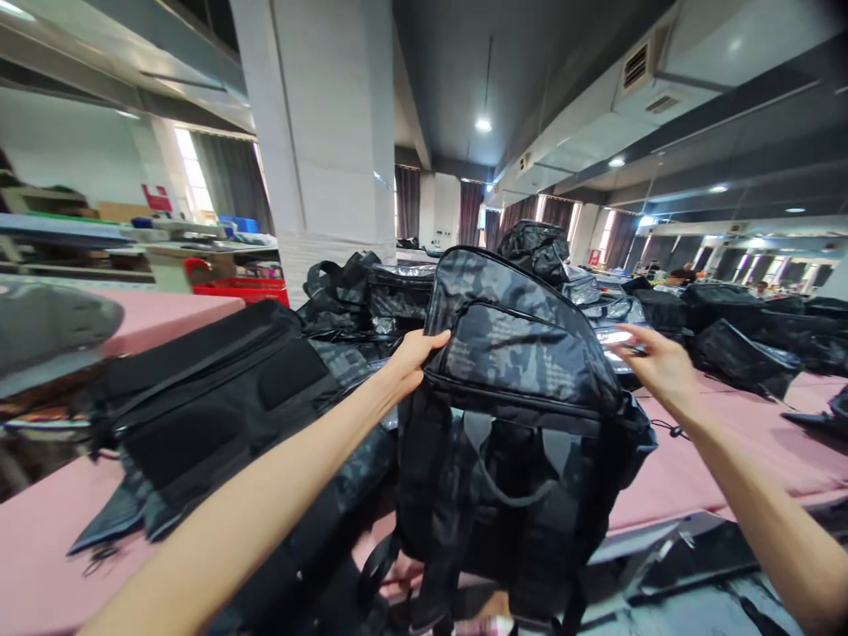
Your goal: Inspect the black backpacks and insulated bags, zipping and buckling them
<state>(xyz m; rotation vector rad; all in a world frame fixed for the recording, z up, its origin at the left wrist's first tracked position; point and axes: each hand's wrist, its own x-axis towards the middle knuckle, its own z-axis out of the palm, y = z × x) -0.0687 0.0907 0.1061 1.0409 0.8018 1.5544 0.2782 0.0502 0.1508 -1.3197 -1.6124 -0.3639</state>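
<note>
A black and grey camouflage backpack (510,468) stands upright in front of me, its shoulder straps and grey top handle facing my side. Its flap lid (517,344), edged in black with a zipped pocket, is raised. My left hand (419,358) pinches the lid's left edge, thumb on the outside. To the right of the lid, apart from it, my right hand (653,362) is raised with its fingers curled together. Something small and dark shows between those fingers, too unclear to name. The backpack's inside is hidden from me.
Another black bag (218,415) lies on the pink-covered table (702,459) at left. More bags with silver lining (616,311) are piled behind. A black bag (745,358) lies farther right. A red crate (242,287) stands before a white pillar (331,132). People sit far back.
</note>
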